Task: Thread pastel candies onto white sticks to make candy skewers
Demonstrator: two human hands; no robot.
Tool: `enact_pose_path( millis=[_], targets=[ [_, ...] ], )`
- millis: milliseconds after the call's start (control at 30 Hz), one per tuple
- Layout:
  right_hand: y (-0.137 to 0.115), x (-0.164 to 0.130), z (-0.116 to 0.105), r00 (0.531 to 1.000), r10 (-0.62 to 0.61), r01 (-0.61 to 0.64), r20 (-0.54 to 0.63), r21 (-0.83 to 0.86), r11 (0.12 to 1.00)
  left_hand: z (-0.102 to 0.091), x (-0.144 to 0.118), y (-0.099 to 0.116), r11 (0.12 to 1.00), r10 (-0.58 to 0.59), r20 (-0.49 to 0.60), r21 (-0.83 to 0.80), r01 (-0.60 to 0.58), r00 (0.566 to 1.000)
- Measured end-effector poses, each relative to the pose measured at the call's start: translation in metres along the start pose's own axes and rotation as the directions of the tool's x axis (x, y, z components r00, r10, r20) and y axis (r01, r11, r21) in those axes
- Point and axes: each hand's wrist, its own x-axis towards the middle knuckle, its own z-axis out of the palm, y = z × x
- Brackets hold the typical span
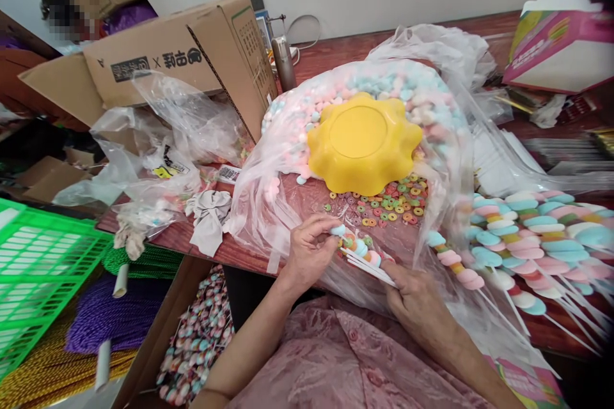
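In the head view my left hand (311, 252) pinches a small light-blue marshmallow (338, 230) between thumb and fingers. It is at the left end of the white sticks (368, 266). My right hand (416, 300) is closed round the other end of these sticks. Blue, white, orange and pink sweets (361, 248) show along the sticks; my fingers partly hide them. Just beyond my hands lie many coloured candy rings (396, 204) on clear plastic. Behind them an upturned yellow scalloped bowl (359, 134) rests on a heap of pastel marshmallows (384, 80).
Finished candy skewers (542, 239) are piled at the right. A cardboard box (167, 54) and crumpled plastic bags (187, 118) stand at the left. Below are a box of skewers (199, 332) and a green crate (43, 275). Another person (71, 16) is at the far left.
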Motion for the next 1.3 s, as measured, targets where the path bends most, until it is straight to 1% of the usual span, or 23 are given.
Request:
enact_pose_path(
  millis=[100, 200, 333, 467, 567, 667, 767, 833, 900, 967, 1067, 1233, 1300],
  targets=[
    [0.002, 0.0, 0.0, 0.998, 0.052, -0.052, 0.019, -0.007, 0.999, -0.002, -0.003, 0.005, 0.997, 0.062, 0.034, 0.041, -0.063, 0.997],
    [0.002, 0.0, 0.001, 0.996, 0.079, -0.079, 0.033, 0.017, 0.997, -0.003, -0.004, 0.009, 0.989, 0.127, 0.002, 0.072, -0.127, 0.992],
    [-0.003, 0.0, 0.002, 0.998, 0.064, -0.066, 0.018, 0.08, 0.995, -0.004, -0.005, 0.005, 0.982, 0.164, -0.049, 0.103, -0.158, 0.985],
    [-0.013, 0.0, 0.001, 0.998, 0.041, -0.03, -0.054, 0.205, 0.978, -0.004, -0.009, -0.001, 0.982, 0.165, -0.086, 0.107, -0.155, 0.983],
    [-0.019, 0.001, 0.002, 0.997, 0.024, -0.004, -0.071, 0.274, 0.962, -0.004, -0.012, 0.0, 0.971, 0.214, -0.091, 0.127, -0.202, 0.973],
    [-0.022, 0.003, 0.005, 0.999, 0.019, -0.005, -0.049, 0.272, 0.962, -0.008, -0.014, 0.003, 0.916, 0.336, -0.034, 0.246, -0.318, 0.941],
    [-0.024, 0.006, 0.005, 1.0, 0.01, -0.009, -0.004, 0.226, 0.974, -0.015, -0.015, 0.004, 0.816, 0.451, 0.082, 0.366, -0.448, 0.889],
    [-0.025, 0.01, 0.002, 0.999, 0.016, -0.023, 0.039, 0.182, 0.983, -0.02, -0.015, 0.003, 0.767, 0.49, 0.161, 0.388, -0.511, 0.857],
    [-0.025, 0.013, -0.002, 0.997, 0.045, -0.053, 0.058, 0.139, 0.989, -0.023, -0.013, 0.001, 0.75, 0.497, 0.203, 0.388, -0.535, 0.844],
    [-0.025, 0.015, -0.006, 0.996, 0.08, -0.084, 0.04, 0.121, 0.989, -0.023, -0.012, -0.001, 0.76, 0.485, 0.206, 0.381, -0.527, 0.85],
    [-0.027, 0.016, -0.004, 0.995, 0.096, -0.096, 0.008, 0.145, 0.985, -0.018, -0.012, -0.001, 0.79, 0.476, 0.168, 0.35, -0.504, 0.863],
    [-0.03, 0.016, 0.009, 0.999, 0.048, -0.046, -0.002, 0.259, 0.965, -0.006, -0.016, 0.001, 0.86, 0.388, 0.074, 0.33, -0.39, 0.919],
    [-0.029, 0.019, 0.013, 0.999, 0.036, -0.024, -0.037, 0.284, 0.959, -0.003, -0.017, 0.001, 0.895, 0.359, 0.023, 0.275, -0.351, 0.933]
  ],
)
